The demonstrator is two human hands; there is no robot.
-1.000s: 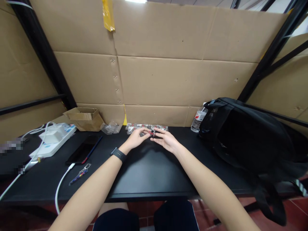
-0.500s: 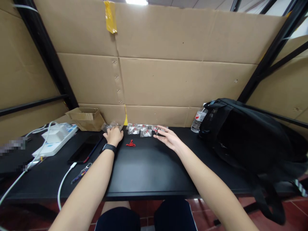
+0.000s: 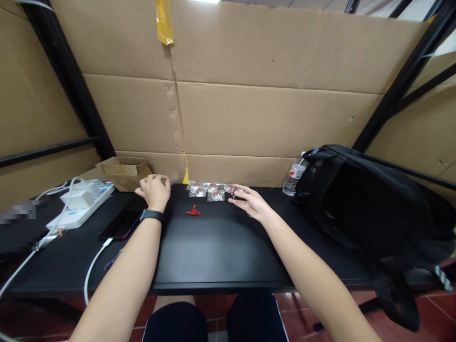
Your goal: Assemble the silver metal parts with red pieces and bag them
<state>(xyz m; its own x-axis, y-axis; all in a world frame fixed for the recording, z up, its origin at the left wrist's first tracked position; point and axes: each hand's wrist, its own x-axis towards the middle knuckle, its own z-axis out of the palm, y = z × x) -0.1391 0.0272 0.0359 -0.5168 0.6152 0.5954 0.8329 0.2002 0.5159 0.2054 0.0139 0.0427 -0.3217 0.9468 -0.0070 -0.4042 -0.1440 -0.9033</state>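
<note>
My left hand (image 3: 155,191), with a dark watch on its wrist, is raised beside the small cardboard box. Its fingers are curled, and a blurred clear plastic wrapper (image 3: 174,178) shows just past them, seemingly in their grip. Between the thumb and fingers of my right hand (image 3: 251,202) is a small silver-and-red item (image 3: 233,194); its kind is too small to make out. Left of that hand lie several clear packets (image 3: 215,195) with round pale-and-red pieces inside. A looped red cord (image 3: 193,211) rests on the black table, nearer to me.
The open cardboard box (image 3: 128,173) stands at the back left. A white power strip (image 3: 80,206), cables and a dark phone (image 3: 121,222) lie on the left. At right are a water bottle (image 3: 293,178) and a large black backpack (image 3: 370,204). Cardboard walls the back.
My left hand has lifted off the plastic at the back of the table and moved left toward the box. The right hand stays almost in place, slightly turned.
</note>
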